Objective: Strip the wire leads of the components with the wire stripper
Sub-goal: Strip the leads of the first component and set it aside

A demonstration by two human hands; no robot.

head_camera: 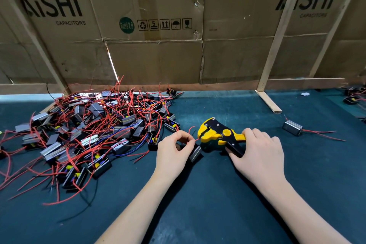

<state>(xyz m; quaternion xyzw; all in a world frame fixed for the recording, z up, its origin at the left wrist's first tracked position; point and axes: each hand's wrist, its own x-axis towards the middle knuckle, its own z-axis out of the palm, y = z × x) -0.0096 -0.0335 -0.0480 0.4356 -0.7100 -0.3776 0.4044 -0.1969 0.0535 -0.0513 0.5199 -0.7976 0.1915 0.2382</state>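
The head view showed the right hand [259, 152] clamped on the handles of the stripper [218, 134], its jaws pointing left. The left hand [174, 148] pinched a red lead [191, 131] just beside the jaws, its component [195, 152] under the fingers. A pile [89, 130] lay left on the tabletop [198, 204], and one unit [292, 128] lay to the right.

Component pile [89, 134] left; mat [198, 204] open.
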